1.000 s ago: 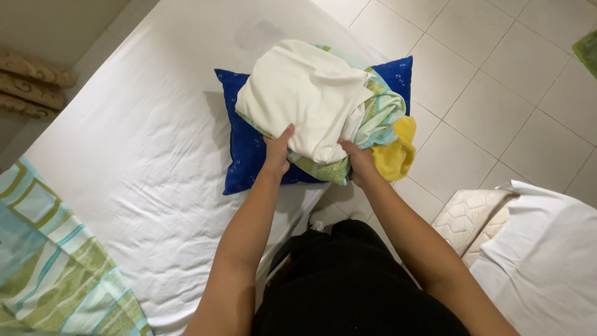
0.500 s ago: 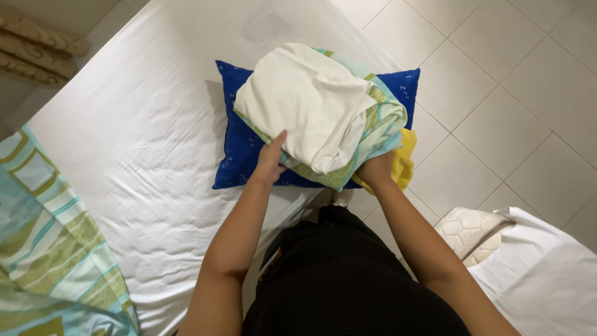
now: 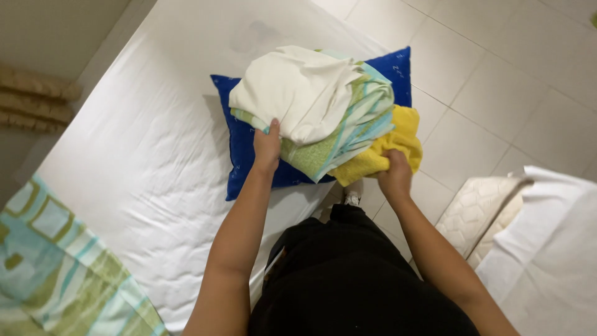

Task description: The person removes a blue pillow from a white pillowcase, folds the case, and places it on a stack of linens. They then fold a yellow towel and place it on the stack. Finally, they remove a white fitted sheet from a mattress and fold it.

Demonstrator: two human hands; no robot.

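Striped green-and-teal sheet lies flat at the bed's left corner, not part of the stack. Mattress is bare: white quilted cover, lightly wrinkled. Blue pillow sits on the mattress edge, soft and rectangular, carrying the pile. Left hand presses the pile's near side, fingers closed on the lower folds. Cream cloth is on top, smooth, loosely bundled rather than squared. Under it is a striped green-teal cloth, folded in layers. Yellow towel is terry, fluffy, sticking out at the right; right hand grips its lower edge. Judgement: stack gathered, still on the pillow, not lifted. Tiled floor glossy at right.
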